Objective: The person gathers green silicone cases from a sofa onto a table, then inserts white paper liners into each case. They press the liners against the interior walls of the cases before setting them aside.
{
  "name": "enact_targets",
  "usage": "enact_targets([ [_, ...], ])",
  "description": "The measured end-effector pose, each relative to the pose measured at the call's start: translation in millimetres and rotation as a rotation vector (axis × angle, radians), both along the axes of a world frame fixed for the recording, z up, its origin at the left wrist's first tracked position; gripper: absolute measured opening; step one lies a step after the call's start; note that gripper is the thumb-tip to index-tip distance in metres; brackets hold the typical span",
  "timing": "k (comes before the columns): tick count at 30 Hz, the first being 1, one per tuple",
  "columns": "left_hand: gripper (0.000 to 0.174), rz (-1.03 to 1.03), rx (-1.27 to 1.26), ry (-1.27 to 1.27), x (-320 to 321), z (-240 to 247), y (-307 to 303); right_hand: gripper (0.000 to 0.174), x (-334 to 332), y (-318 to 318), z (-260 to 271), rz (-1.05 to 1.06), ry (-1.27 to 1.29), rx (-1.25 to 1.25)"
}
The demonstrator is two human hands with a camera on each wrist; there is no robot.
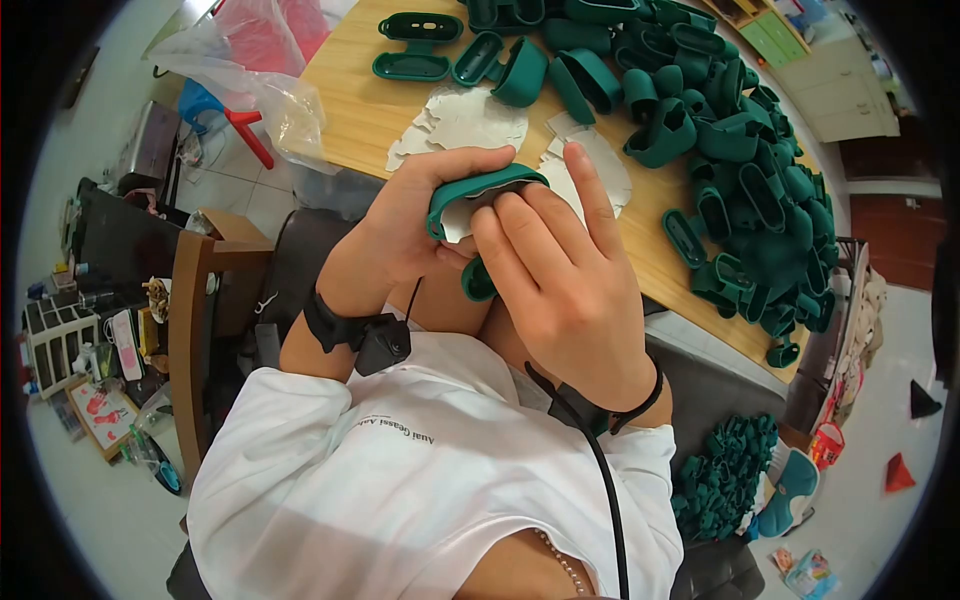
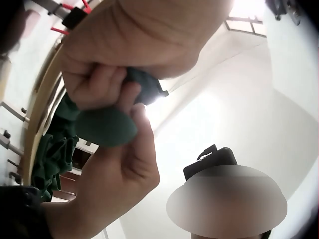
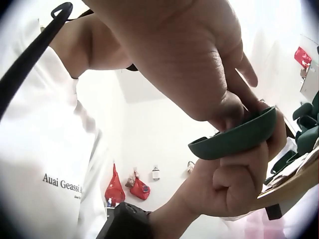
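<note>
- Left hand (image 1: 420, 205) raised before the chest, curled round a green case (image 1: 487, 183).
- Right hand (image 1: 555, 270) pinches the case's edge.
- Wooden surface (image 1: 350, 115) carries piled cases (image 1: 760, 190).

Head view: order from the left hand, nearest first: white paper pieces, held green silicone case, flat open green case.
1. Held green silicone case, gripped by the left hand.
2. White paper pieces, just beyond it.
3. Flat open green case, at the wooden table's far edge.
</note>
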State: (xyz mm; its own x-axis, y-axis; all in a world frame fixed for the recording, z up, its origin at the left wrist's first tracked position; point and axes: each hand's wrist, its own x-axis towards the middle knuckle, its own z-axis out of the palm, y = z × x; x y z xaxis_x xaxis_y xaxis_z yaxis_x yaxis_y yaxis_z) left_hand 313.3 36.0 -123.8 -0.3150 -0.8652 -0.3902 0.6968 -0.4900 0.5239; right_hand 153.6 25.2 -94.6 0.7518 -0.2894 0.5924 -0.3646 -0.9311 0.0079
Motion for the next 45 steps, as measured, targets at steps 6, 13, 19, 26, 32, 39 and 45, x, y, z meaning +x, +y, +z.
enact_targets([
  [6,0.033,-0.030,0.047,0.015,-1,-2,-2,0.028,-2,7,-4,-0.059,0.014,0.052],
  [13,0.032,-0.068,-0.027,0.141,3,-12,-2,0.031,3,17,-17,-0.093,-0.111,0.061],
  [19,0.035,-0.076,-0.093,0.160,4,-19,-1,0.032,0,17,-20,-0.073,-0.147,0.126],
  [26,0.034,0.066,-0.450,-0.114,-5,4,21,0.035,-26,13,5,-0.136,-0.510,0.048],
  [32,0.053,0.383,-0.790,-0.633,-21,-6,19,0.032,-26,21,10,-0.222,-0.383,-0.060],
  [39,0.038,0.435,-0.871,-0.696,-24,-4,22,0.027,-11,26,0,-0.190,-0.359,-0.034],
  [45,0.035,0.491,-0.858,-0.699,-22,-7,22,0.027,-3,35,-2,-0.231,-0.299,0.006],
])
